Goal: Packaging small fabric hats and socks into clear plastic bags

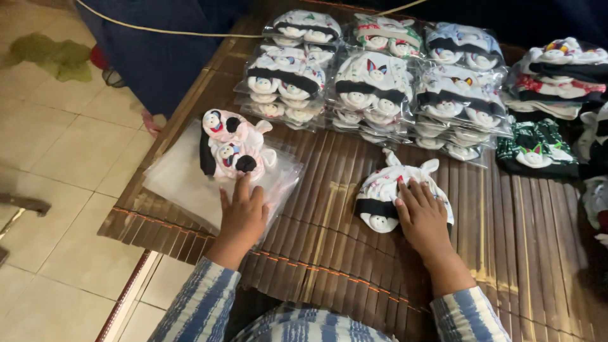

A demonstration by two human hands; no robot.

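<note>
A: Head view, looking down; left hand (242, 215) lies flat, fingers (242, 189) spread and pressing on a stack of clear plastic bags (180, 180) at the near-left of the slatted bamboo mat (506, 253); it grips nothing; fingertips touch the base of a pink baby-hat set (231, 147) lying on the bags.

B: And the other?

A: Right hand (423, 218) palm down, fingers loosely open over a white baby-hat set (392, 193) with a black band, near mid-mat; resting on it, not closed round it.

B: Handling advice?

A: Judging by the layout, hold the slippery bags flat with the left so only the top one lifts; keep the white set folded compact under the right palm so its knotted ears don't snag.

B: Materials?

A: Soft knit cotton, small round stitched faces, tied tops; bags thin, glossy, crinkled; mat of dark ribbed slats bound with orange thread. Beyond, rows of bagged sets (373, 82) stacked in shiny film; unbagged piles (557, 76) to the right; pale tiled floor (57, 145) left.
</note>
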